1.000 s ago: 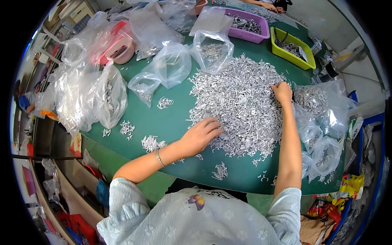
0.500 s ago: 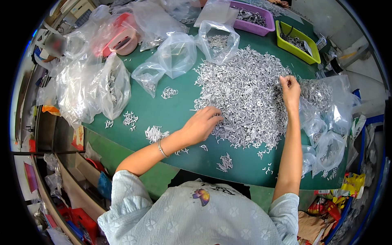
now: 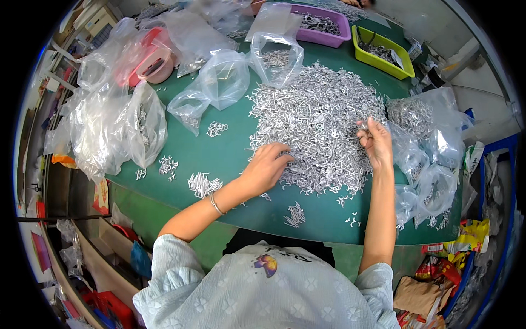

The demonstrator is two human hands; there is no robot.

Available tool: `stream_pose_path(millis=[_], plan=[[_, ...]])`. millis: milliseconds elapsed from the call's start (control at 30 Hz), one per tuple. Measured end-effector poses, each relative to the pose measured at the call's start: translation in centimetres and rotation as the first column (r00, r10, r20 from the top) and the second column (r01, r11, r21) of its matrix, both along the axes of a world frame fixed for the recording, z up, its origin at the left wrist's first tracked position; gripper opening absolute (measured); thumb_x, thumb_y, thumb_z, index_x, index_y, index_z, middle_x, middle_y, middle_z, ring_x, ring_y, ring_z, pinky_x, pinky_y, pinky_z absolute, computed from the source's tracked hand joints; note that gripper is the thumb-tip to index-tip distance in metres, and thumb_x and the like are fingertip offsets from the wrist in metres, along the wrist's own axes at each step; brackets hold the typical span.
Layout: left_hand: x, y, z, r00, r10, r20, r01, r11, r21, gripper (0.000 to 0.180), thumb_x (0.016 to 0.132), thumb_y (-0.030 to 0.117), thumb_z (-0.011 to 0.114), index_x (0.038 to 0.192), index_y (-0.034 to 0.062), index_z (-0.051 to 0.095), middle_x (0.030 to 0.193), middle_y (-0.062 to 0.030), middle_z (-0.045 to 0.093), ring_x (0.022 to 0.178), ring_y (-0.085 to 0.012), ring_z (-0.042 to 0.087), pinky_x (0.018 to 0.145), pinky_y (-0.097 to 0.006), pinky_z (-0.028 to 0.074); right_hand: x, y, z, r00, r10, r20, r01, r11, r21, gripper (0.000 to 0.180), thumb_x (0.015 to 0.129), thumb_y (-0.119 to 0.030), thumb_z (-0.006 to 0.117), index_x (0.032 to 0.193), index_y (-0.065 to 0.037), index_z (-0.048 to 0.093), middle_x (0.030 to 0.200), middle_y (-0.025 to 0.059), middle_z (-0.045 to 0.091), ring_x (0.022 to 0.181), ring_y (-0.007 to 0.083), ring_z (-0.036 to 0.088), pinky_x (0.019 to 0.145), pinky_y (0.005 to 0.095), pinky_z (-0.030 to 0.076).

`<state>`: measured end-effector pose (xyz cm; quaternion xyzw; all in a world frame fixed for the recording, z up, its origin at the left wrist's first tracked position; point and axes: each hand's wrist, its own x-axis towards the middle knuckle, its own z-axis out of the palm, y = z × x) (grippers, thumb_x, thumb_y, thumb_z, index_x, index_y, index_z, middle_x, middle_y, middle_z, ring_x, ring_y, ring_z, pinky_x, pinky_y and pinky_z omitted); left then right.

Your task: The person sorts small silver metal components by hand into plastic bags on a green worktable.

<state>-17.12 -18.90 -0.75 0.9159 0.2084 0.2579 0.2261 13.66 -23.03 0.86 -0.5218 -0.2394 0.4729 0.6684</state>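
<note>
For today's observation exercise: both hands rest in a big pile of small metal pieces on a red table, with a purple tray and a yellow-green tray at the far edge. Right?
Not quite: the head view shows the table is green, not red. The left hand, right hand, pile, purple tray and yellow-green tray are as stated.

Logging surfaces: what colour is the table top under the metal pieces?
Green table top, in the head view.

Clear plastic bags (image 3: pixel 118 123) are crowding the bench's left side, more clear bags (image 3: pixel 433 148) are slumping at its right edge, and colourful wrappers (image 3: pixel 466 241) are lying below right.
</note>
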Motion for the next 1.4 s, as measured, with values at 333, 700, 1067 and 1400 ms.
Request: stream_pose_path(millis=[333, 700, 1067, 1400], plan=[[0.7, -0.6, 0.8, 0.999, 0.031, 0.045, -0.031, 0.999, 0.012, 0.022, 0.075, -0.005, 0.059, 0.095, 0.002, 0.06, 0.108, -0.0147, 0.054, 0.103, -0.0331, 0.05, 0.09, -0.039, 0.038, -1.3, -9.2, 4.5, 0.944, 0.138, -0.299, -0.106, 0.987, 0.123, 0.016, 0.09, -0.013, 0.054, 0.1, 0.0, 0.056, 0.091, 0.0087, 0.058, 0.067, 0.0162, 0.059, 0.045, 0.0209, 0.045], [1.8, -1.5, 0.6, 0.998, 0.028, 0.051, -0.027, 0.999, -0.019, 0.02, 0.076, -0.007, 0.055, 0.095, -0.0001, 0.058, 0.108, -0.0174, 0.052, 0.103, -0.0349, 0.049, 0.091, -0.04, 0.037, 16.2, -28.9, 4.1, 0.654, -0.732, -0.191, 0.746, 0.581, 0.326, 0.032, 0.087, 0.0, 0.052, 0.117, 0.009, 0.045, 0.107, 0.018, 0.056, 0.085, 0.0225, 0.059, 0.073, 0.0283, 0.05], [1.6, -2.2, 0.3, 0.997, 0.073, 0.0, -0.073, 0.997, 0.019, 0.021, 0.077, -0.007, 0.053, 0.097, -0.0001, 0.059, 0.111, -0.0171, 0.053, 0.104, -0.0345, 0.051, 0.091, -0.039, 0.039, 22.7, -30.4, -3.4, 0.103, -0.44, 0.892, 0.89, 0.441, 0.115, 0.017, 0.076, 0.001, 0.062, 0.092, -0.002, 0.06, 0.081, 0.0147, 0.065, 0.079, 0.0251, 0.065, 0.068, 0.0347, 0.049], [0.7, -2.0, 0.0, 0.995, 0.092, 0.032, -0.094, 0.995, 0.036, 0.023, 0.077, -0.006, 0.055, 0.099, 0.0004, 0.058, 0.11, -0.0169, 0.053, 0.103, -0.0345, 0.05, 0.091, -0.039, 0.039, 26.3, -29.8, -6.5, 0.17, -0.002, 0.985, 0.717, 0.686, -0.123, 0.034, 0.074, -0.005, 0.063, 0.106, 0.003, 0.058, 0.109, 0.02, 0.059, 0.102, 0.0321, 0.056, 0.089, 0.0376, 0.044]])
